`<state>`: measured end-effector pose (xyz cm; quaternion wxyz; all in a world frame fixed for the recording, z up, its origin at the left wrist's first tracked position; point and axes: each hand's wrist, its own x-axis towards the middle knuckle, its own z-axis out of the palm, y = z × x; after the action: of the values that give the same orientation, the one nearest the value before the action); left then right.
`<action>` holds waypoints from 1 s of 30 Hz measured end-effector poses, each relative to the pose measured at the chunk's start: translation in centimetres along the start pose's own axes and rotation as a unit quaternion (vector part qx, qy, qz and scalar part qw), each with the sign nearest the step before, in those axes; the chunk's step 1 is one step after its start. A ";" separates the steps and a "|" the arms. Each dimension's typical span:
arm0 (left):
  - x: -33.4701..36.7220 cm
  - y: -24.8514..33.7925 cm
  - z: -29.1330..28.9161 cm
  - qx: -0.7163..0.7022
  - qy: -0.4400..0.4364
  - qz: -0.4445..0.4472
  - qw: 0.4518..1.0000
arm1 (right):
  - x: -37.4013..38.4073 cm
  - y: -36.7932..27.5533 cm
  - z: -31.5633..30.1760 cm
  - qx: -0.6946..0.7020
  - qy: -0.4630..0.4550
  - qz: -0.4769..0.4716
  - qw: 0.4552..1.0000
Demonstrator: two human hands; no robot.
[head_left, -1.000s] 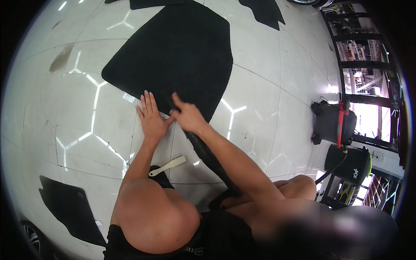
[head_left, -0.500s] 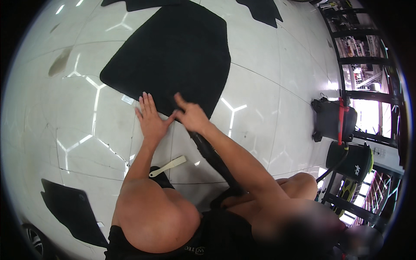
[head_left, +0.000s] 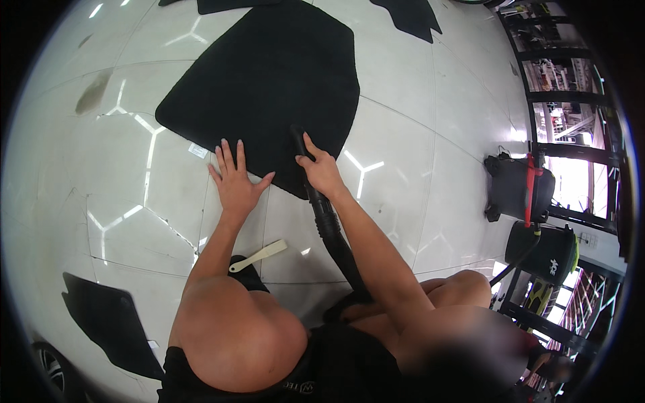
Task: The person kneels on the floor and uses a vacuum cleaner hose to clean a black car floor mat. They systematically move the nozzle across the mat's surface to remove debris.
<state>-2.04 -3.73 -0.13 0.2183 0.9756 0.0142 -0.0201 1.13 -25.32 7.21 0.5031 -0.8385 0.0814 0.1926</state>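
Observation:
A large black carpeted floor mat (head_left: 269, 80) lies flat on the shiny tiled floor. My left hand (head_left: 236, 185) is spread out at its near edge, fingertips on the mat, holding it down. My right hand (head_left: 321, 171) is wrapped round a black vacuum hose nozzle (head_left: 299, 144), whose tip rests on the mat near its right side. The ribbed hose (head_left: 329, 232) trails back beneath my right forearm. A small white tag (head_left: 197, 150) sticks out from the mat's left edge. By my foot lies a cream-coloured brush (head_left: 259, 256) with a flat handle.
Another black mat (head_left: 107, 326) lies at the lower left, near a car wheel (head_left: 50, 368). More mats (head_left: 410, 17) lie at the far side. A dark wheeled bin (head_left: 517, 188) with a red part and a second black container (head_left: 537, 252) stand at the right, before shelving.
My right hand has moved right with the nozzle, away from my left hand. My left hand stays at the mat's edge, its fingers spread a little wider.

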 end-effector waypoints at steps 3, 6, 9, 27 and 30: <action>0.2 0.6 0.5 0.012 -0.003 0.005 1.000 | -1.1 -0.6 2.9 -0.196 -0.054 -0.242 0.949; 0.2 -0.3 -0.2 0.010 0.001 -0.013 1.000 | -0.6 -3.7 1.8 -0.141 -0.096 0.006 0.985; 0.3 0.6 -0.1 -0.014 0.004 0.002 1.000 | -0.4 -3.5 1.8 -0.164 -0.066 0.024 0.984; 0.1 0.5 0.0 0.027 -0.016 -0.002 0.999 | -1.2 1.2 2.1 -0.210 -0.047 -0.114 0.970; 0.1 -0.1 0.1 0.008 0.009 0.006 1.000 | 0.1 1.5 -1.4 -0.061 0.087 0.052 0.993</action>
<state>-1.97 -3.63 -0.28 0.2106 0.9775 0.0102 -0.0101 1.09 -27.25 6.53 0.4316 -0.8758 0.1561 0.1494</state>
